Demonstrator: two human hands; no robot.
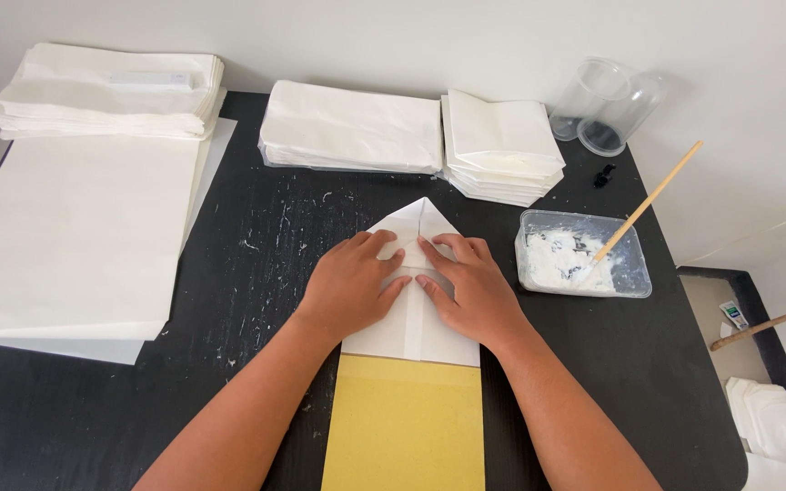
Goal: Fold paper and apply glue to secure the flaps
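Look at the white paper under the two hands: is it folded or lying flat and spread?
Folded. The white paper has its top corners turned in to a point, meeting along a centre crease, with the left hand and right hand pressing it.

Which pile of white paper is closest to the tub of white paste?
The small stack of folded white paper pieces at the back right, just behind the clear plastic tub of white paste; the other stacks lie farther left.
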